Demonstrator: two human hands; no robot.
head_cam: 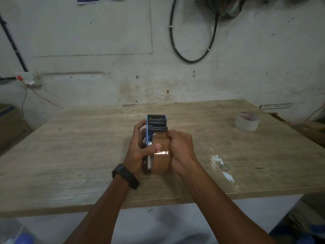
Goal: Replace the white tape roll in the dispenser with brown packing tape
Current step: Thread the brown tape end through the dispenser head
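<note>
A blue and black tape dispenser (156, 122) sits over the middle of the wooden table (88, 147), its toothed blade pointing away from me. A brown packing tape roll (161, 161) sits in it. My left hand (140, 150) grips the dispenser's left side, thumb resting on the brown roll. My right hand (181, 147) is closed against the right side of the brown roll, fingers curled near its top. The white tape roll (247, 121) lies flat on the table at the far right, apart from both hands.
A black watch (125, 176) is on my left wrist. White scuffs (223, 168) mark the table right of my hands. The wall stands just behind the table, with a black cable loop (191, 41) and a socket (26, 78). A cardboard box (10, 120) sits at the left.
</note>
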